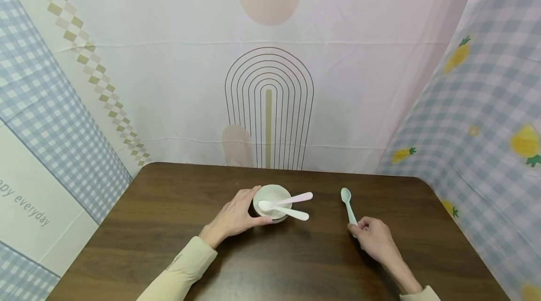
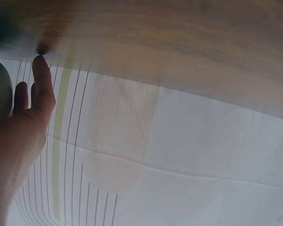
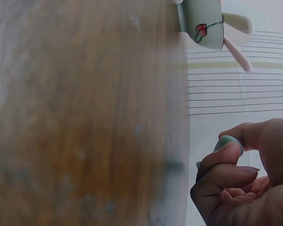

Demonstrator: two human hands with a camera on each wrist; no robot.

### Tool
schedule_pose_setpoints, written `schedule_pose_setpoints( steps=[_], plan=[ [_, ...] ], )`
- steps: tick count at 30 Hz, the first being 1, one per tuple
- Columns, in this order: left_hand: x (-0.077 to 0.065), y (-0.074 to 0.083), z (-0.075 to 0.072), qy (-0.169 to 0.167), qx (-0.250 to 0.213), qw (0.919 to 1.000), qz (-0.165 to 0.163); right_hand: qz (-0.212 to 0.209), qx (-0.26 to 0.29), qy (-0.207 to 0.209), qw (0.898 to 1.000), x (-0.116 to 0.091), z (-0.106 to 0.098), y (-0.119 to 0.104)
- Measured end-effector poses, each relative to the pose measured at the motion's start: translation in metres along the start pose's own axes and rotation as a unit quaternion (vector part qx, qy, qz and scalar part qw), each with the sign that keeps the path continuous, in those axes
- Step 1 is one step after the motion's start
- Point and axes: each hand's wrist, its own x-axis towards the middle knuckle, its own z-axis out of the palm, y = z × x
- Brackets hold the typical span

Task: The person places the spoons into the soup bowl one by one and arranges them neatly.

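Observation:
A small pale bowl (image 1: 270,191) stands on the brown table. My left hand (image 1: 235,214) grips its left side between thumb and fingers. Two spoons lean in the bowl with their handles out to the right: a white spoon (image 1: 291,212) and one with a pink handle (image 1: 301,197). On the bowl's wall (image 3: 203,21), the right wrist view shows a red cherry-like print. To the right, my right hand (image 1: 376,240) pinches the handle end of a pale green spoon (image 1: 346,195), whose scoop points away from me. The left wrist view catches just the bowl's edge (image 2: 0,89).
The dark wooden table (image 1: 169,197) ends at a white patterned cloth (image 1: 186,104) hung behind it. Blue checked cloth with pineapples (image 1: 477,113) hangs along the right side, and another blue checked cloth (image 1: 55,99) along the left.

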Motion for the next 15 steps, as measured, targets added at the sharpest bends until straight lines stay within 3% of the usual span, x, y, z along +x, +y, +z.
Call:
schedule_pose_setpoints(
  steps=[15],
  plan=[
    [-0.0003,0.0020,-0.0010,-0.003,-0.001,1.0000,-0.006,0.011,0.022,-0.013,1.000,-0.0041,-0.0018,-0.0028]
  ],
)
